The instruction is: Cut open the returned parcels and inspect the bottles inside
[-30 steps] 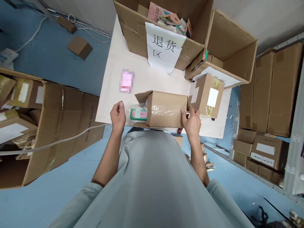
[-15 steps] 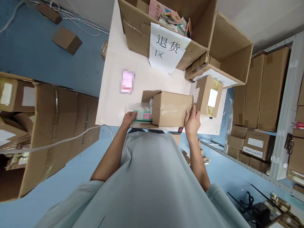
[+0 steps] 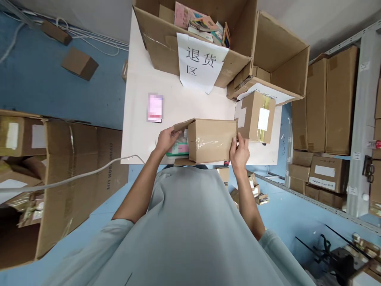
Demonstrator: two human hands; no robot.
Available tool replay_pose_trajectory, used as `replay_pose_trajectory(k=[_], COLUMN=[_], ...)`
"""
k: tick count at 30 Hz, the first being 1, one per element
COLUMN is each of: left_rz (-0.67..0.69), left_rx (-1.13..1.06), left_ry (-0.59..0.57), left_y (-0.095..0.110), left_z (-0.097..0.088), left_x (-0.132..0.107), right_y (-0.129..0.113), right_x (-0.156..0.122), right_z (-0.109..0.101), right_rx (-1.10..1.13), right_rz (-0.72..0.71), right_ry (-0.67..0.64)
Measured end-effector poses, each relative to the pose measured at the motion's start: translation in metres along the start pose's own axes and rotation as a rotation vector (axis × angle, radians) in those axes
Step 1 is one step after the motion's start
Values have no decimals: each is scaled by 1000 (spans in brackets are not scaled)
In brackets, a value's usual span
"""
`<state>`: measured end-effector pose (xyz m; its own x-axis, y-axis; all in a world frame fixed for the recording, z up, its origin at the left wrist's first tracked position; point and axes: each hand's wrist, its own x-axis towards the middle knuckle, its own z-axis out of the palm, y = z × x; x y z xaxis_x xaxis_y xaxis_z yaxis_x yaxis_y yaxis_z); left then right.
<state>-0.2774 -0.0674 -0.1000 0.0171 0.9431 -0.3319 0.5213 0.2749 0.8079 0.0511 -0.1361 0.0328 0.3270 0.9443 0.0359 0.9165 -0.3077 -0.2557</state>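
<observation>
A brown cardboard box [image 3: 212, 141] lies on its side at the table's front edge, with its flaps open to the left. Out of that end shows a pink and green package [image 3: 179, 149], with clear plastic wrap above it. My left hand [image 3: 166, 140] is closed at the box's upper flap, fingertips on its edge; the package is just beneath. At the far end, my right hand [image 3: 239, 153] grips the box's right edge, thumb and fingers against the cardboard.
Beside the box on the right stands a taped carton [image 3: 253, 115] with a white label. Behind are a large open carton [image 3: 163, 51] holding booklets and another open carton [image 3: 288, 67]. A blurred pink phone-like item [image 3: 155, 107] lies at left. A white cable [image 3: 89, 174] crosses the left side.
My left hand has left the pink and green package and moved up to the box's upper flap. The package shows less outside the box. My right hand stays on the right end.
</observation>
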Motion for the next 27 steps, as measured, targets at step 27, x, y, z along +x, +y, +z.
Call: replay_pose_trajectory(k=[27], left_rz=[115], left_rx=[352], left_ry=[87], left_y=[143], left_z=[-21], left_x=[27], right_y=[19], right_x=[96], right_z=[32], right_rx=[370], right_rz=[236], right_ry=[114])
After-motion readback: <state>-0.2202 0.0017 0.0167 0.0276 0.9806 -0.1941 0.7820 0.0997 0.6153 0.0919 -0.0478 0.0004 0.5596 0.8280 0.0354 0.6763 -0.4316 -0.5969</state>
